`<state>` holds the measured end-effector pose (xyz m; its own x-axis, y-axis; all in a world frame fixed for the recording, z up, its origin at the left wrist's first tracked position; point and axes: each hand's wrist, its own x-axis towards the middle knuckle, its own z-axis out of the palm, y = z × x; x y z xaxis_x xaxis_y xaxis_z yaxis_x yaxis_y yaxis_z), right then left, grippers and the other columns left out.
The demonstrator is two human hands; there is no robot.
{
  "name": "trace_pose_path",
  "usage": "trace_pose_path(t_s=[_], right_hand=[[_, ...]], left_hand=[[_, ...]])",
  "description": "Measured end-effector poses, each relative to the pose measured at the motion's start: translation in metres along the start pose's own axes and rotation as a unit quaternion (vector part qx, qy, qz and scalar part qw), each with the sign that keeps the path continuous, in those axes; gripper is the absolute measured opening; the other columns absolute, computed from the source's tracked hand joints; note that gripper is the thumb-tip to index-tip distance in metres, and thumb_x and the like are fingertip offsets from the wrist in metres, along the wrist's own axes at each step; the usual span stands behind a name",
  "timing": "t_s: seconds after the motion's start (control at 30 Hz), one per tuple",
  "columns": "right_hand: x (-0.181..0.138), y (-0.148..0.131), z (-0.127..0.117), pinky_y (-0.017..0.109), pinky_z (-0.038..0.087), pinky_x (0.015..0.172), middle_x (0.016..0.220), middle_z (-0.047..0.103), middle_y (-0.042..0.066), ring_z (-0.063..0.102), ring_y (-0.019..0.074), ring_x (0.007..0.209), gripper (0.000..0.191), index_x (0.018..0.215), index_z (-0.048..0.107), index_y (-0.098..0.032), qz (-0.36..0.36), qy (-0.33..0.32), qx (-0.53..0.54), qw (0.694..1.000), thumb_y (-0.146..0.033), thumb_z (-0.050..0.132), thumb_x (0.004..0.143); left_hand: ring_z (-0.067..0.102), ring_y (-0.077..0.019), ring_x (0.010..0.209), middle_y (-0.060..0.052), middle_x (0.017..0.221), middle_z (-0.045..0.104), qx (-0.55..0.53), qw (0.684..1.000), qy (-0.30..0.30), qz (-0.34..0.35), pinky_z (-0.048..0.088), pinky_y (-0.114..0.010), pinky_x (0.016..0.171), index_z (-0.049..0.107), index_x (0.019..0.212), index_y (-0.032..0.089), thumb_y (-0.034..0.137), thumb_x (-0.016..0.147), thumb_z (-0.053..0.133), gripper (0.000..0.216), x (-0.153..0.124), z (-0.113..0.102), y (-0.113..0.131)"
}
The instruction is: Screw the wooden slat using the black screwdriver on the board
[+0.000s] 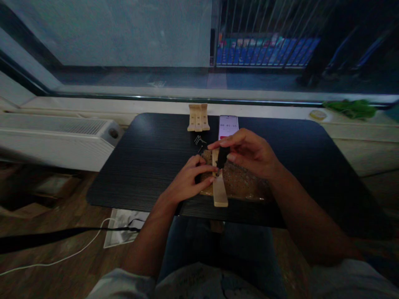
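My right hand (254, 153) is closed around the black handle of a screwdriver (222, 158), held nearly upright over a pale wooden piece (220, 194). Its tip meets the wood close to my left fingers, and the exact contact point is too small to make out. My left hand (189, 177) grips the same wooden piece from the left, thumb and index finger at its edge. Beneath the wood lies a brown speckled slab (246, 182) with a shiny, plastic-like surface. Several small dark metal pieces (198, 142), perhaps screws or hooks, lie just beyond my left hand.
Similar wooden pieces with holes (198, 118) stand together at the back of the black table (140, 153). A phone (228, 124) showing a timer lies beside them. Behind are a windowsill (162, 109) with green leaves (352, 109), and a radiator (62, 135) at left.
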<state>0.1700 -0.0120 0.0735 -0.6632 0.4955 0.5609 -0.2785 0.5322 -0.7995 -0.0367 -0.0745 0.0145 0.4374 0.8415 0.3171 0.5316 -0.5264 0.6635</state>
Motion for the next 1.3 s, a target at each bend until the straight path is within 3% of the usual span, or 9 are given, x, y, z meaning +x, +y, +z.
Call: trace_pose_path(t_s=[0.23, 0.33, 0.5, 1.03, 1.3], right_hand=[[-0.001, -0.002, -0.001, 0.027, 0.052, 0.079, 0.101, 0.069, 0.002, 0.067, 0.0133, 0.094, 0.026, 0.111, 0.057, -0.022, 0.052, 0.000, 0.024, 0.998, -0.021, 0.064, 0.087], [-0.001, -0.002, -0.002, 0.024, 0.050, 0.068, 0.095, 0.069, 0.002, 0.066, 0.0121, 0.082, 0.030, 0.113, 0.058, -0.022, 0.058, 0.017, 0.002, 0.998, -0.026, 0.067, 0.084], [-0.001, 0.001, -0.001, 0.020, 0.038, 0.050, 0.088, 0.062, -0.001, 0.054, 0.0065, 0.062, 0.033, 0.107, 0.061, -0.022, 0.039, 0.058, -0.048, 0.996, -0.027, 0.075, 0.077], [0.001, 0.008, 0.003, 0.020, 0.032, 0.048, 0.078, 0.050, -0.004, 0.037, 0.0073, 0.058, 0.035, 0.100, 0.060, -0.025, -0.028, 0.098, -0.092, 0.990, -0.029, 0.079, 0.071], [0.002, 0.011, 0.005, 0.021, 0.034, 0.051, 0.081, 0.051, -0.004, 0.038, 0.0073, 0.060, 0.031, 0.098, 0.060, -0.026, -0.081, 0.100, -0.113, 0.985, -0.024, 0.078, 0.073]], left_hand=[[0.050, -0.0228, 0.102, -0.008, 0.101, 0.052, 0.004, 1.000, 0.003, 0.006, 0.045, -0.040, 0.092, 0.068, 0.111, 0.020, 0.037, 0.090, 0.054, 0.031, 0.000, 0.001, -0.001], [0.050, -0.0223, 0.100, -0.007, 0.100, 0.051, 0.001, 1.000, 0.001, 0.002, 0.046, -0.039, 0.090, 0.068, 0.111, 0.019, 0.036, 0.090, 0.054, 0.030, 0.000, 0.000, 0.001], [0.050, -0.0209, 0.098, -0.006, 0.095, 0.049, -0.003, 1.000, -0.005, -0.005, 0.046, -0.037, 0.088, 0.068, 0.110, 0.018, 0.034, 0.090, 0.055, 0.029, 0.000, -0.001, 0.003], [0.049, -0.0200, 0.096, -0.006, 0.094, 0.048, -0.008, 1.000, 0.001, 0.006, 0.045, -0.036, 0.087, 0.068, 0.111, 0.018, 0.036, 0.091, 0.053, 0.031, 0.000, 0.000, 0.002], [0.049, -0.0204, 0.097, -0.006, 0.095, 0.049, -0.008, 1.000, -0.008, 0.002, 0.045, -0.036, 0.088, 0.068, 0.111, 0.019, 0.034, 0.091, 0.053, 0.029, 0.001, -0.002, 0.002]])
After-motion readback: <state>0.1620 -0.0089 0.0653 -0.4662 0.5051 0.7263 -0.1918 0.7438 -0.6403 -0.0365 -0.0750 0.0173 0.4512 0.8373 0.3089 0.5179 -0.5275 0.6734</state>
